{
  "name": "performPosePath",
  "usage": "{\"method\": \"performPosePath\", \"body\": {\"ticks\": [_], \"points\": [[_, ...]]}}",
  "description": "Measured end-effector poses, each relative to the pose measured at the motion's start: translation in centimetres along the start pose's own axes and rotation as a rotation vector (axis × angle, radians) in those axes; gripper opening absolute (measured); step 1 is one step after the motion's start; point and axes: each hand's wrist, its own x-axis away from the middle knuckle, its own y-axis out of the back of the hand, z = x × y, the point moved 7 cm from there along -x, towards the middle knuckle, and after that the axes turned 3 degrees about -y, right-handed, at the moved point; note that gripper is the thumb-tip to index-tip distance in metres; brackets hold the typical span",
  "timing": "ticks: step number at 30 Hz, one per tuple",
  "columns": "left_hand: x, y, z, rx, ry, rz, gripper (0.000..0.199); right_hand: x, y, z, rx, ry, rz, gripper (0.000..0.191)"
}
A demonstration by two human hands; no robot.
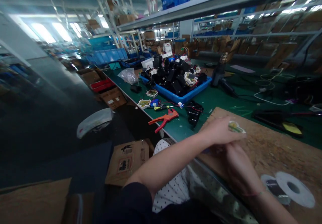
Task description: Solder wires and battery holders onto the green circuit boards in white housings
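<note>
My left hand [222,130] is over the brown board [271,143], its fingers closed on a small white-edged part with a yellow-green middle [235,127]. Below and against it is my right hand [235,155], blurred, with its fingers mostly hidden behind the left hand; what it holds cannot be made out. Red-orange pliers [166,118] and a yellow-black screwdriver [161,107] lie on the green bench to the left, near a black plastic part [194,112].
A blue tray [184,98] heaped with black devices stands behind the tools. At the right are a wire spool [294,188] and a black holder with a yellow sponge [291,127]. A shelf [191,7] spans above; a cardboard box [127,162] is below the bench edge.
</note>
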Motion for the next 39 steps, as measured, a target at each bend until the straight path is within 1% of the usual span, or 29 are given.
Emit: {"method": "performPosePath", "body": {"ticks": [2, 4, 5, 6, 7, 8, 9, 10, 11, 12, 14, 15, 16, 18, 20, 22, 24, 27, 32, 36, 39], "points": [[1.5, 1.1, 0.6, -0.013, -0.015, -0.018, 0.055, -0.3, 1.1, -0.3, 0.067, -0.016, -0.025, 0.038], [3.6, 3.2, 1.5, -0.038, -0.027, -0.065, 0.044, -0.5, 2.3, 0.0, 0.123, 0.009, -0.098, 0.047], [4.7, 4.5, 2.2, -0.054, -0.024, -0.097, 0.04, -0.5, 2.8, 0.5, 0.161, 0.054, -0.152, 0.051], [5.8, 5.9, 3.1, -0.073, -0.014, -0.135, 0.037, -0.4, 3.1, 1.5, 0.233, 0.139, -0.209, 0.056], [6.9, 7.3, 4.2, -0.099, 0.007, -0.176, 0.034, -0.1, 3.0, 2.8, 0.34, 0.26, -0.256, 0.059], [7.9, 8.9, 5.5, -0.133, 0.042, -0.227, 0.031, 0.3, 2.3, 4.4, 0.474, 0.406, -0.278, 0.059], [8.8, 10.4, 7.0, -0.173, 0.084, -0.282, 0.029, 0.8, 0.8, 6.0, 0.627, 0.561, -0.266, 0.056], [9.6, 11.9, 8.4, -0.216, 0.126, -0.335, 0.031, 1.2, -1.1, 7.4, 0.77, 0.699, -0.221, 0.052], [10.1, 13.2, 9.8, -0.264, 0.166, -0.381, 0.032, 1.4, -3.3, 8.5, 0.878, 0.794, -0.144, 0.045], [10.4, 14.3, 11.1, -0.311, 0.195, -0.409, 0.033, 1.2, -5.5, 9.3, 0.959, 0.841, -0.059, 0.04], [10.3, 15.7, 12.9, -0.393, 0.221, -0.41, 0.035, 0.1, -9.7, 10.8, 1.098, 0.887, 0.033, 0.035], [9.9, 16.0, 13.5, -0.428, 0.217, -0.388, 0.036, -0.7, -11.7, 11.2, 1.188, 0.894, 0.056, 0.034], [9.4, 16.1, 13.9, -0.459, 0.205, -0.355, 0.037, -1.7, -13.4, 11.6, 1.225, 0.899, 0.062, 0.034], [8.1, 15.8, 14.4, -0.514, 0.172, -0.278, 0.039, -3.9, -16.2, 11.7, 1.286, 0.9, 0.094, 0.028], [6.9, 15.4, 14.8, -0.57, 0.153, -0.208, 0.04, -6.0, -17.9, 11.0, 1.339, 0.88, 0.131, 0.021], [6.0, 15.3, 15.4, -0.626, 0.157, -0.153, 0.038, -7.5, -18.5, 10.1, 1.375, 0.859, 0.169, 0.021], [5.3, 15.4, 15.9, -0.673, 0.167, -0.116, 0.035, -8.2, -18.2, 9.5, 1.376, 0.849, 0.194, 0.024], [4.3, 15.7, 16.0, -0.721, 0.153, -0.088, 0.033, -8.0, -17.0, 9.4, 1.317, 0.848, 0.193, 0.026], [2.7, 15.3, 14.3, -0.76, 0.094, -0.099, 0.032, -7.5, -14.6, 10.2, 1.156, 0.828, 0.122, 0.033], [1.7, 14.3, 12.9, -0.764, 0.07, -0.129, 0.032, -8.0, -12.7, 10.1, 1.043, 0.791, 0.046, 0.033], [0.9, 13.5, 12.4, -0.753, 0.062, -0.143, 0.033, -8.3, -11.6, 9.7, 0.964, 0.771, 0.0, 0.033]]}}
